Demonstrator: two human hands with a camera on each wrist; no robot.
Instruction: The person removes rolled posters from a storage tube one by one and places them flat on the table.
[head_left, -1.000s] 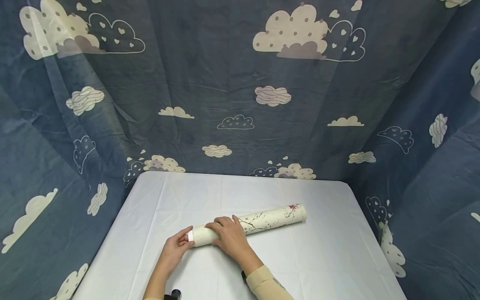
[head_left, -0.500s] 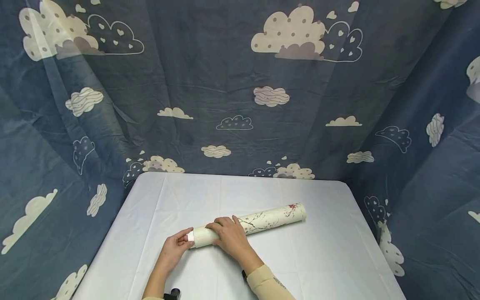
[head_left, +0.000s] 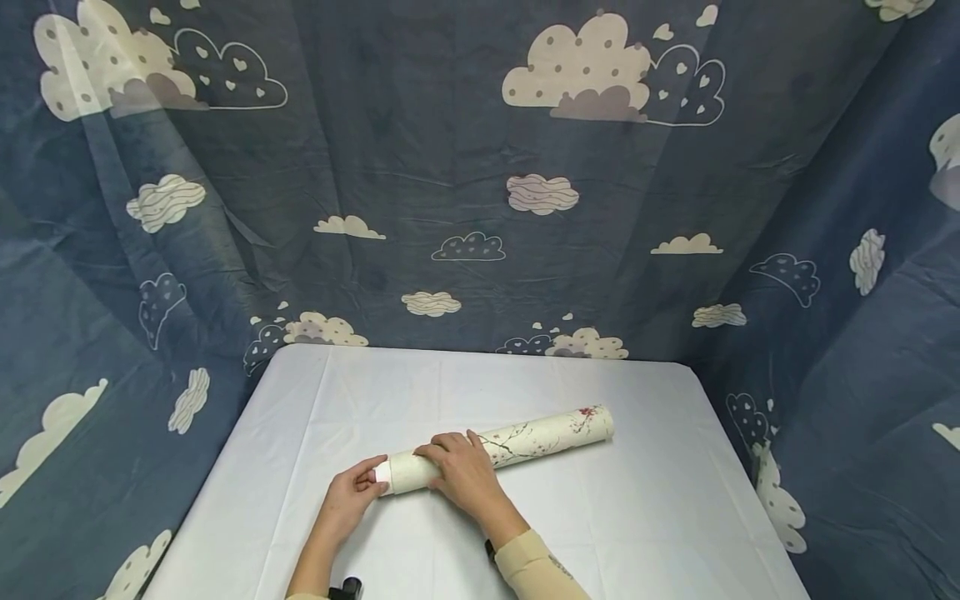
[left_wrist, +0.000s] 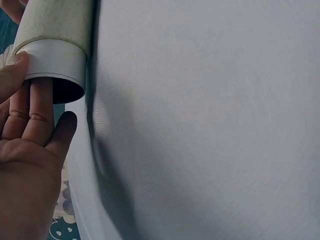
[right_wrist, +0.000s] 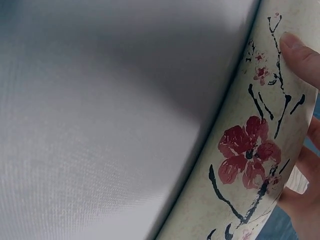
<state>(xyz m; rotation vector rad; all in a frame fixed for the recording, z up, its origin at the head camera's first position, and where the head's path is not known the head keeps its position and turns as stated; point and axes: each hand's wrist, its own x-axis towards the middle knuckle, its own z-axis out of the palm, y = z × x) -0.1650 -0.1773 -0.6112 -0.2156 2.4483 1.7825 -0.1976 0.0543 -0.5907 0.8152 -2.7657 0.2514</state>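
Slight change over the last second: a little more of the white tube [head_left: 383, 476] shows past the left end of the patterned roll [head_left: 551, 437]; both hands look nearly unmoved. Left hand [head_left: 349, 497]: forearm reaches up from the lower edge, thumb outside the tube, some fingers inside its mouth, the wall pinched between them. Right hand [head_left: 461, 477]: laid across the roll left of its middle, fingers over the top, thumb on the near side, gripping it. Roll lies aslant on the tablecloth [head_left: 660, 475], left end nearer the wearer, right end farther off.

Materials, left to right: tube smooth, white, hollow, the cream edge of the roll standing round it; roll mottled, printed with dark twigs and red blossoms; sleeve [head_left: 536, 567] beige; tablecloth white, finely textured, faintly creased. Behind, blue curtain [head_left: 420, 125] with pale clouds.

Hard to make out: left fingertips, lost in the dark bore; dark object [head_left: 347, 589] by the left wrist, cut off below; strap [head_left: 491, 551] at the right wrist, mostly hidden.
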